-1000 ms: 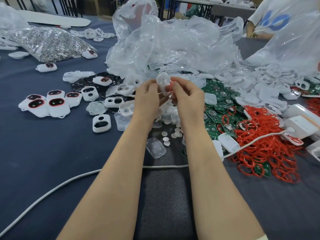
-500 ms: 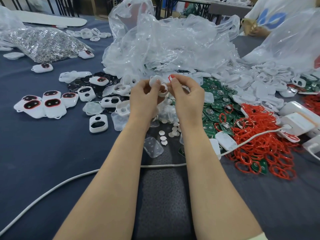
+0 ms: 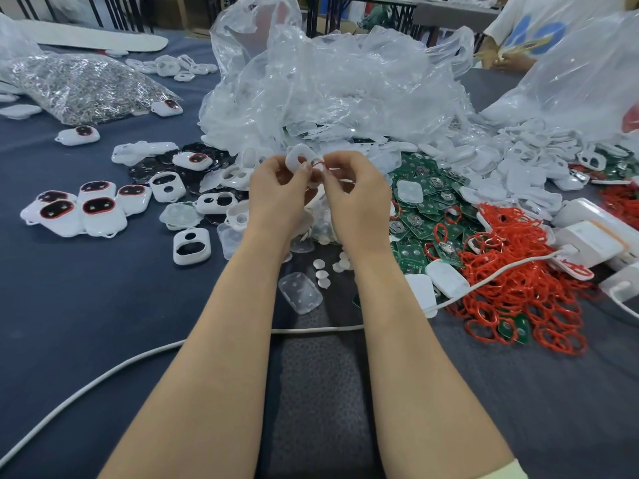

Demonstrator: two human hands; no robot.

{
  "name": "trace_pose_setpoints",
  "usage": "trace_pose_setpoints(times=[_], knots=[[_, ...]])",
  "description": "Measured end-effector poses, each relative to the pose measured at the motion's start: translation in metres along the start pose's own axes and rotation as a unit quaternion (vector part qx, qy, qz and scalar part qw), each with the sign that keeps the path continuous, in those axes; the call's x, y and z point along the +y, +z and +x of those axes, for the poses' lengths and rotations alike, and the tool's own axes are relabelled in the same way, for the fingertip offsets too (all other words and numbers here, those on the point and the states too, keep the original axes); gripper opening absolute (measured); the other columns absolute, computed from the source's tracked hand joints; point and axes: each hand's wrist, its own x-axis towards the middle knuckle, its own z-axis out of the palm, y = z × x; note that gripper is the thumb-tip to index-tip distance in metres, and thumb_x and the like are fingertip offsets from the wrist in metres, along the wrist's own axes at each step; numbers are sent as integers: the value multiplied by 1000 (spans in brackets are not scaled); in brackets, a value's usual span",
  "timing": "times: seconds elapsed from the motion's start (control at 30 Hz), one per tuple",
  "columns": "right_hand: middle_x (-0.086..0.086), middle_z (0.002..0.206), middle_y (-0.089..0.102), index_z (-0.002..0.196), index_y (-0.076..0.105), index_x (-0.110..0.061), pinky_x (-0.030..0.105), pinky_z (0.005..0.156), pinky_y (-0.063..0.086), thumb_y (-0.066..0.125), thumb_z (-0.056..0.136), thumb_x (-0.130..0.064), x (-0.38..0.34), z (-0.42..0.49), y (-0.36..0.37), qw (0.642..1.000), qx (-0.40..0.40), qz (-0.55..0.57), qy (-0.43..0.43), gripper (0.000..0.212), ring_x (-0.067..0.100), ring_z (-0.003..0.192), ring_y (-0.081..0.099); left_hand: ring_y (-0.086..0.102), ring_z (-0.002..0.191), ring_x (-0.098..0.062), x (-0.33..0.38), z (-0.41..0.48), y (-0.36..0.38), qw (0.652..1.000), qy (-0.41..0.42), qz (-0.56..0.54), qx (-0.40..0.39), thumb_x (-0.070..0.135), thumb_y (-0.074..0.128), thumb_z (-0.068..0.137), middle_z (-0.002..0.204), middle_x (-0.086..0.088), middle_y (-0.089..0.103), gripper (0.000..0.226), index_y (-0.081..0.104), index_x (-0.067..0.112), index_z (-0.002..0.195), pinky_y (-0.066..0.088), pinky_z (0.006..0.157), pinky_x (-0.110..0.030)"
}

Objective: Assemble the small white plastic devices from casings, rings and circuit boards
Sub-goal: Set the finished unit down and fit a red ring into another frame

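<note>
Left hand [image 3: 276,191] pinches a white casing [image 3: 296,160], raised above the table [image 3: 86,305]; right hand [image 3: 358,193] pinches a red ring [image 3: 320,163] at its edge. Risk: the thin ring may twist or slip, seating unevenly.

A white casing [image 3: 296,160] with an oval opening tilts in the left hand [image 3: 276,193]; the right hand [image 3: 354,197] pinches a thin red ring [image 3: 320,163] at its rim.
</note>
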Motion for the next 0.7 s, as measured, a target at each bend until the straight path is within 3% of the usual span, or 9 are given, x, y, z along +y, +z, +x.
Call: trace_pose_setpoints(times=[0.17, 0.23, 0.33, 0.47, 0.57, 0.7], knots=[[4, 98, 69, 104, 69, -11, 17, 76, 52, 63, 90, -11, 3, 3, -5, 997, -28, 25, 72, 15, 8, 79, 64, 70, 80, -11, -1, -2, -3, 998, 31, 54, -25, 13, 60, 94, 94, -7, 70, 14, 62, 7, 107, 53, 70, -17], [3, 91, 69, 100, 68, -11, 24, 75, 55, 63, 90, -10, 4, 4, -8, 993, -27, 52, 100, 11, 16, 82, 67, 69, 79, -12, 0, -3, -4, 997, 30, 53, -39, 13, 61, 94, 96, -7, 69, 8, 63, 12, 101, 53, 69, -18], [6, 84, 67, 98, 67, -7, 21, 68, 55, 63, 90, -8, 3, 6, -11, 989, -15, 73, 126, 9, 21, 79, 68, 70, 79, -11, 1, -5, -4, 998, 12, 30, -55, 15, 62, 93, 83, 0, 71, 8, 66, 19, 87, 52, 67, -17], [1, 76, 65, 93, 66, -7, 21, 67, 54, 62, 90, -7, 1, 6, -12, 989, 12, 87, 121, 6, 10, 70, 64, 72, 83, -6, 1, -5, -5, 997, -36, 16, -72, 31, 59, 95, 78, 8, 74, 19, 67, 24, 79, 48, 71, -29], [-8, 72, 62, 89, 65, -11, 10, 62, 45, 62, 89, -8, 1, 4, -11, 995, 23, 57, 83, 4, -6, 61, 55, 72, 87, -7, 0, -4, -4, 996, -37, 14, -75, 33, 57, 96, 82, 9, 74, 17, 67, 24, 85, 48, 79, -34], [-10, 71, 60, 86, 64, -12, 8, 62, 43, 62, 88, -6, 0, 3, -11, 998, 32, 31, 54, 7, -4, 60, 53, 71, 86, -8, 1, -5, -3, 996, -20, 30, -85, 28, 56, 97, 83, 8, 74, 13, 65, 23, 90, 51, 88, -37]])
